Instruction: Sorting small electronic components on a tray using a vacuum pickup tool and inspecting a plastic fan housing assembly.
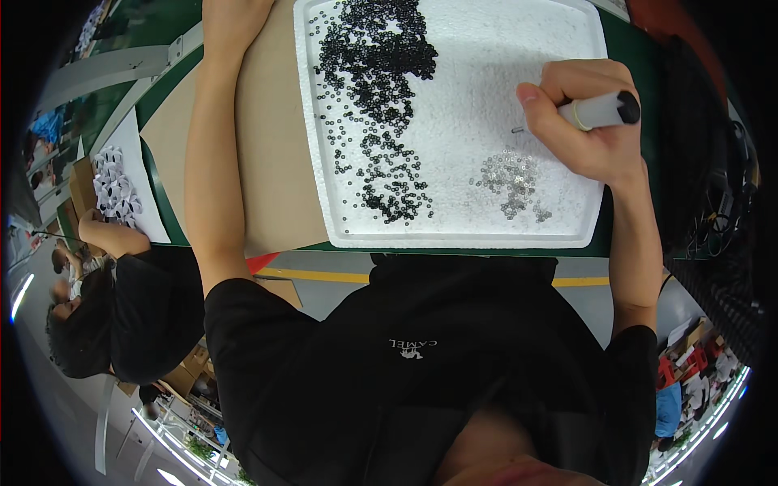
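My right hand [592, 121] is closed round a white pen-like tool [598, 112] with a black end and a pale band. Its thin metal tip points left, just above a white foam tray [454, 240]; whether anything sits on the tip is too small to tell. Below and left of that hand lies a loose patch of clear or silvery little rings [510, 182]. Black little rings [381, 57] are heaped and scattered down the tray's left half. My left hand [235, 24] rests on brown board left of the tray, its fingers cut off by the top edge.
The brown board [275, 162] lies on a green table [158, 174]. At the left, a co-worker in black [154, 316] sits near a pile of small white pieces [116, 186]. Dark bags or cloth with scissors [717, 219] hang at the table's right edge.
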A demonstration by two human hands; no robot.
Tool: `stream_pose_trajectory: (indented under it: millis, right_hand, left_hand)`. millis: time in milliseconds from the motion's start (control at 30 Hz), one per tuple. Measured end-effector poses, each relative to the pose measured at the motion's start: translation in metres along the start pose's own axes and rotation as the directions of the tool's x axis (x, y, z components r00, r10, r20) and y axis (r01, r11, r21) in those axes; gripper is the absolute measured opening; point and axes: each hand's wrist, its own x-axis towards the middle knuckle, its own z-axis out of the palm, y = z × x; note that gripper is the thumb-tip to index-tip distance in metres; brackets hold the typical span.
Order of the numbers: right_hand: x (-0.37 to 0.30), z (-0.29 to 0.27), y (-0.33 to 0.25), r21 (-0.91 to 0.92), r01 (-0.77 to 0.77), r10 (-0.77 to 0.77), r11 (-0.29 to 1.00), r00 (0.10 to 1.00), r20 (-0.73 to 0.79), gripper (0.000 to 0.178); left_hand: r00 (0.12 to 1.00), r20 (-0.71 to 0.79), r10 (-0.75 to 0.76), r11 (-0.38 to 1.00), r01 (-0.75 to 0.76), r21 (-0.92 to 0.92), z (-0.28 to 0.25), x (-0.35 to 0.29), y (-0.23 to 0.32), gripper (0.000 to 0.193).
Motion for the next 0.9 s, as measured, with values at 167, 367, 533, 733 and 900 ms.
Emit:
stream_pose_trajectory:
  millis: [167,367,533,733,900]
  right_hand:
    - [0.001,-0.002,-0.001,0.003,0.028,-0.028,1.000,0.998,0.050,0.031]
    - [-0.009,-0.003,0.009,0.111,-0.234,0.236,0.966,0.972,-0.001,0.028]
    - [-0.011,-0.010,0.003,0.197,-0.326,0.343,0.925,0.938,-0.058,0.024]
    - [-0.004,-0.001,-0.028,0.366,-0.267,0.282,0.891,0.959,0.013,0.017]
    - [0.000,0.023,-0.047,0.227,-0.206,0.194,0.952,0.978,0.074,0.012]
  left_hand:
    - [1.000,0.022,-0.015,0.999,0.016,-0.031,0.000,0.001,0.002,0.036]
    - [0.999,0.036,-0.038,0.998,0.040,-0.051,0.000,0.000,0.004,0.036]
    - [1.000,0.023,-0.008,1.000,0.009,-0.029,0.001,-0.001,0.002,0.036]
    - [1.000,0.005,0.030,0.998,-0.029,-0.054,0.002,-0.002,-0.004,0.036]
    - [0.998,-0.015,0.058,0.998,-0.059,-0.033,0.000,-0.004,-0.011,0.035]
